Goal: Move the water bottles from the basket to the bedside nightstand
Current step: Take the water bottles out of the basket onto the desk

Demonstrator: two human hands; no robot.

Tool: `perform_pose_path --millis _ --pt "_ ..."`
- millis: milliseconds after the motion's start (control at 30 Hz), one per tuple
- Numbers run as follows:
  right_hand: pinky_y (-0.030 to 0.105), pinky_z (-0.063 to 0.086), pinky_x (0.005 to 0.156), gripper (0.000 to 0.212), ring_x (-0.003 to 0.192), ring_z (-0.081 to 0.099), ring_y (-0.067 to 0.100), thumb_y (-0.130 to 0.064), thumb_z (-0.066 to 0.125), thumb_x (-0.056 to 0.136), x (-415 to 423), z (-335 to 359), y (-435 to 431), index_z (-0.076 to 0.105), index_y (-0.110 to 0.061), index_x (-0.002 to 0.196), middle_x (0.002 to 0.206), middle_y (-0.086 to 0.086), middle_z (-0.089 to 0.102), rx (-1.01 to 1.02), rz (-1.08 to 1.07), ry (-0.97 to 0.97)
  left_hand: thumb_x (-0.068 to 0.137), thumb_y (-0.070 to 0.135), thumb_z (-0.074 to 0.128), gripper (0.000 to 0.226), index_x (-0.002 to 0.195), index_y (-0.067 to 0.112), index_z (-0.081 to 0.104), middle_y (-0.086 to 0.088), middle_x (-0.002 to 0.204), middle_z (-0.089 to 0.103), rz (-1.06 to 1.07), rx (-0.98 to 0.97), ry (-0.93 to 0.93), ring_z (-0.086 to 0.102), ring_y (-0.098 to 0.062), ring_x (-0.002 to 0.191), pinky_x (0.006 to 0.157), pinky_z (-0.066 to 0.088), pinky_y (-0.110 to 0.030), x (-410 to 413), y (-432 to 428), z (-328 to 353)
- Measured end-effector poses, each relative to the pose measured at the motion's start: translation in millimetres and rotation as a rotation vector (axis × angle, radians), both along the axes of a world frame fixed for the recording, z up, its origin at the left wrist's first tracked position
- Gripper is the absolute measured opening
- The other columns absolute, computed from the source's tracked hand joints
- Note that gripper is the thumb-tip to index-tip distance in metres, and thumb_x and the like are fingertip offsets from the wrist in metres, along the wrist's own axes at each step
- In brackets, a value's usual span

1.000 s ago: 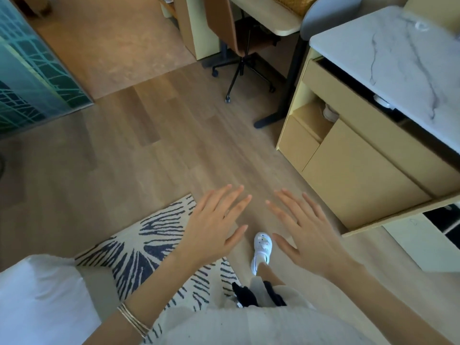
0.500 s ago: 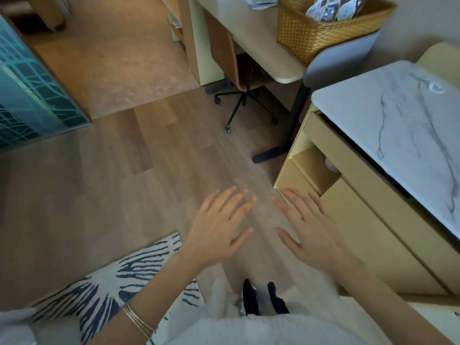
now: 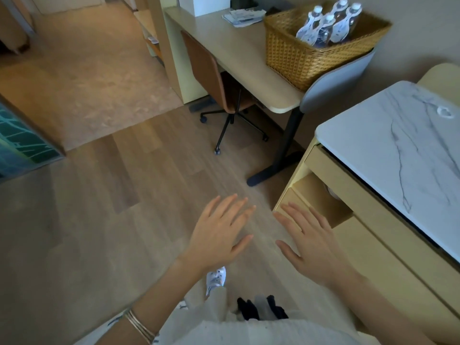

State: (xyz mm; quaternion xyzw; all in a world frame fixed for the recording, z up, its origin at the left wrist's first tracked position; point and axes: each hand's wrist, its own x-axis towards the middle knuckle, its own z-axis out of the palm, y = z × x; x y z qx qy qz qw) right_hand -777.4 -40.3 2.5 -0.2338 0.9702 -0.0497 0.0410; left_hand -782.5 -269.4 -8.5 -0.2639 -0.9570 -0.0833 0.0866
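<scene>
A woven wicker basket (image 3: 296, 58) stands on the far right end of a beige desk (image 3: 236, 58). Several clear water bottles (image 3: 326, 26) with white caps stand upright inside it. At the right is a nightstand with a white marble top (image 3: 398, 155). My left hand (image 3: 219, 232) and my right hand (image 3: 311, 242) hover palm-down over the wooden floor, fingers straight and spread, holding nothing. Both hands are well short of the basket.
A brown swivel chair (image 3: 211, 75) is tucked under the desk, and a grey chair back (image 3: 336, 88) sits just below the basket. The nightstand has an open cubby (image 3: 321, 200). Papers (image 3: 244, 17) and a white box lie on the desk. A teal glass panel is at the left.
The view has lifted and moved forward: the basket with its bottles has come fully into sight and the patterned rug has dropped out. Both hands stay open and spread.
</scene>
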Motion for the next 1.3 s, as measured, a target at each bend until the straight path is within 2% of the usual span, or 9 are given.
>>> perform_pose_path --millis 100,167,267,367,567,800,967,1133,1300 --pt "0.043 0.017 0.111 0.056 0.137 0.032 0.019 -0.051 0.031 0.09 -45 13 -25 0.04 -0.025 0.139 0.144 0.001 0.042 -0.005 -0.06 0.046 0.092 0.045 0.041 0.052 0.133 0.015 0.052 -0.006 0.135 0.054 -0.039 0.001 0.024 0.045 -0.024 0.13 0.105 0.037 -0.044 -54 -27 14" --pt "0.045 0.021 0.11 0.055 0.136 0.034 0.019 -0.05 0.034 0.09 -72 22 -41 0.037 -0.026 0.139 0.144 0.001 0.042 -0.038 -0.118 0.082 0.094 0.046 0.039 0.052 0.135 0.016 0.05 -0.005 0.137 0.052 -0.066 0.023 0.031 0.043 -0.023 0.131 0.107 0.035 -0.043 -88 -42 22" --pt "0.046 0.024 0.109 0.054 0.134 0.037 0.02 -0.046 0.046 0.089 -106 28 -59 0.038 -0.024 0.138 0.142 0.002 0.045 -0.066 -0.171 0.152 0.095 0.046 0.036 0.053 0.136 0.016 0.049 -0.005 0.139 0.051 -0.1 0.025 0.048 0.042 -0.022 0.132 0.108 0.035 -0.043 -134 -59 27" --pt "0.045 0.021 0.11 0.056 0.135 0.036 0.021 -0.043 0.055 0.087 -134 27 -72 0.04 -0.023 0.138 0.144 0.003 0.043 -0.082 -0.211 0.168 0.094 0.046 0.036 0.053 0.136 0.015 0.049 -0.007 0.139 0.05 -0.127 0.027 0.047 0.043 -0.023 0.132 0.106 0.037 -0.044 -171 -69 26" --pt "0.046 0.026 0.109 0.056 0.134 0.038 0.021 -0.045 0.052 0.087 -184 7 -83 0.041 -0.023 0.138 0.142 0.002 0.045 -0.082 -0.255 0.128 0.094 0.046 0.039 0.053 0.138 0.016 0.047 -0.006 0.142 0.047 -0.177 0.042 0.048 0.04 -0.023 0.133 0.107 0.035 -0.043 -234 -77 8" --pt "0.043 0.021 0.109 0.057 0.133 0.039 0.019 -0.049 0.052 0.087 -278 -13 -73 0.041 -0.025 0.138 0.141 -0.001 0.046 -0.048 -0.308 0.084 0.091 0.044 0.044 0.053 0.135 0.016 0.05 -0.007 0.139 0.05 -0.22 -0.003 0.062 0.045 -0.025 0.129 0.103 0.039 -0.043 -335 -71 -2" --pt "0.04 0.014 0.112 0.059 0.137 0.031 0.016 -0.046 0.052 0.088 -367 -3 -57 0.034 -0.028 0.142 0.146 -0.004 0.04 -0.099 -0.355 0.063 0.091 0.045 0.045 0.055 0.137 0.016 0.047 -0.006 0.14 0.049 -0.255 -0.032 0.047 0.044 -0.023 0.13 0.104 0.039 -0.043 -429 -59 17" --pt "0.043 0.023 0.11 0.058 0.134 0.038 0.02 -0.043 0.056 0.087 -449 20 -39 0.038 -0.025 0.139 0.143 -0.001 0.044 -0.158 -0.396 0.159 0.092 0.045 0.043 0.054 0.136 0.014 0.048 -0.007 0.137 0.051 -0.295 -0.033 0.062 0.045 -0.024 0.129 0.104 0.038 -0.044 -523 -35 37" --pt "0.052 0.035 0.106 0.056 0.132 0.041 0.023 -0.041 0.057 0.086 -499 29 -23 0.041 -0.023 0.136 0.14 0.003 0.046 -0.178 -0.444 0.208 0.093 0.046 0.038 0.056 0.139 0.015 0.044 -0.008 0.141 0.048 -0.349 -0.04 0.049 0.043 -0.025 0.13 0.106 0.035 -0.045 -587 -6 42"
